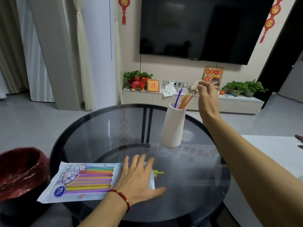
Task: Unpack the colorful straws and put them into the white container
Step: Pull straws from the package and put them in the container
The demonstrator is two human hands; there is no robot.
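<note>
A packet of colorful straws [85, 181] lies flat on the round glass table [114, 128], its open end pointing right. A few straw tips [158, 172] poke out of that end. My left hand [137, 179] presses flat on the packet's right end with fingers spread. A tall white ribbed container [173, 128] stands further back and holds several straws [183, 99]. My right hand [207, 97] hovers just right of those straw tops, fingers relaxed and holding nothing.
A bin lined with a dark red bag [21, 171] sits left of the table. A white surface [278, 154] lies to the right. Behind are a TV cabinet [193, 102] with plants and ornaments, and a wall-mounted TV [205, 27].
</note>
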